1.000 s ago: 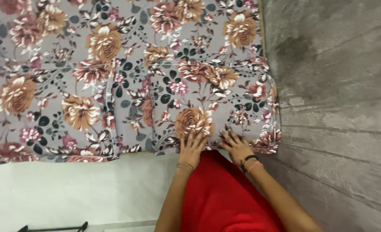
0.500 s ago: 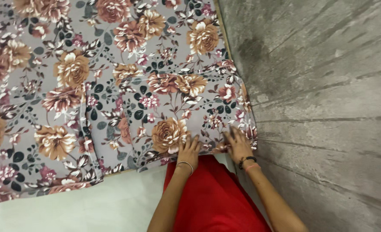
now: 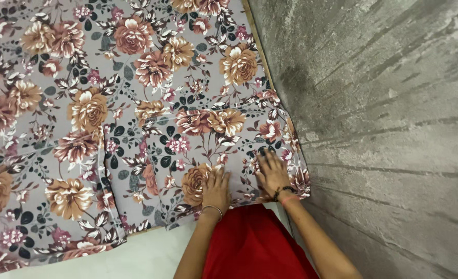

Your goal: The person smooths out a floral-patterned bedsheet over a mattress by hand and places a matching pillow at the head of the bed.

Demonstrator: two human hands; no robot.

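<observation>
Both hands lie flat, palms down and fingers spread, on the near edge of a folded floral cloth; neither closes around anything. The left hand rests on a large tan rose near the cloth's near edge, a thin bangle at its wrist. The right hand presses just to the right of it, close to the cloth's near right corner, with a dark bead bracelet and a pink band at the wrist.

The folded cloth is grey, printed with tan, brown and pink roses and dark leaves. It forms a roughly square piece with a rounded, slightly puffed right edge, and lies at the near right corner of a larger spread of the same print, the bedsheet, which runs left and far across the view.

Near the hands, red clothing fills the lower middle. To its left shows a pale surface. A rough grey concrete wall takes up the right side.
</observation>
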